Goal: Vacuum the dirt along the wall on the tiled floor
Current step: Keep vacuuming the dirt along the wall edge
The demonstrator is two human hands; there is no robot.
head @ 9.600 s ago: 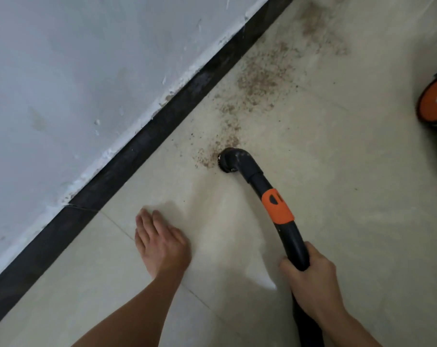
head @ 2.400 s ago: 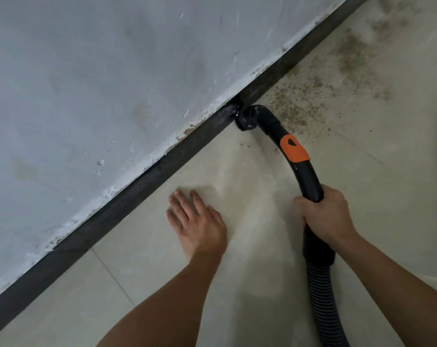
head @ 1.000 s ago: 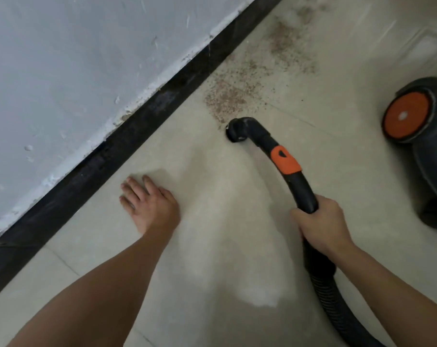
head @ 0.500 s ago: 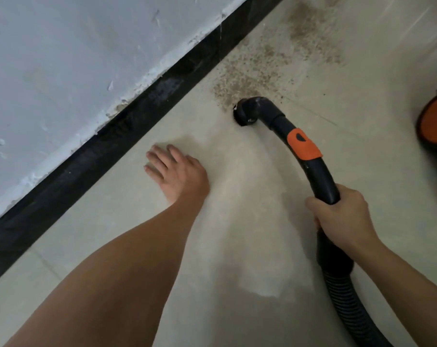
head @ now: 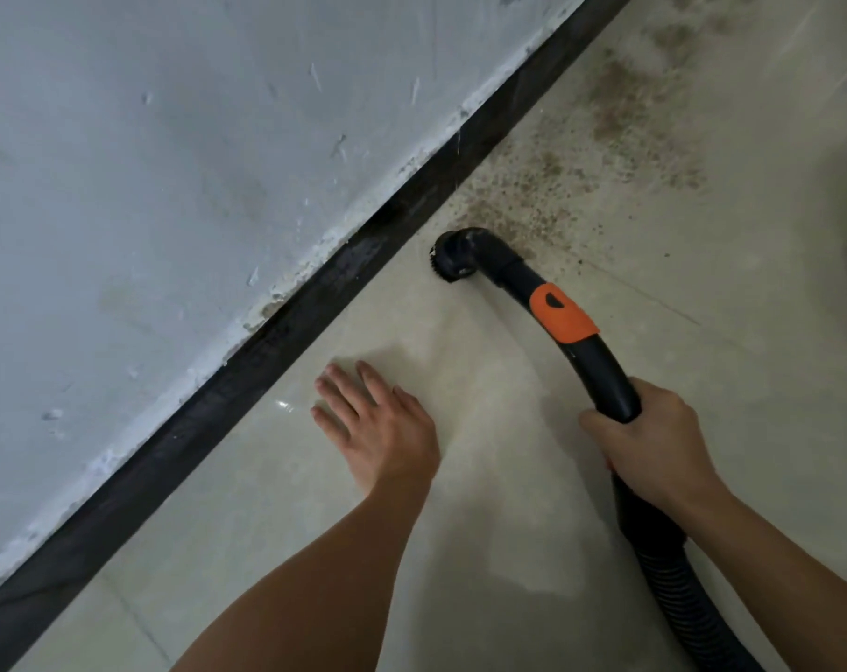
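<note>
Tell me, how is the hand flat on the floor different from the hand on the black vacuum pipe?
The left hand lies flat, fingers straight; the right hand is curled. The left hand holds nothing, resting on the pale tiled floor; the right hand grips the curved black vacuum pipe with the orange band. The left hand is nearer the dark skirting strip than the right hand. Both are bare.

We are indoors, in what looks to us like a room of a home. It has glossy cream floor tiles (head: 460, 550), a pale grey painted plaster wall (head: 169, 162) chipped along its foot, a black skirting strip (head: 290, 322), and a black household vacuum pipe with an orange collar (head: 564, 315).
</note>
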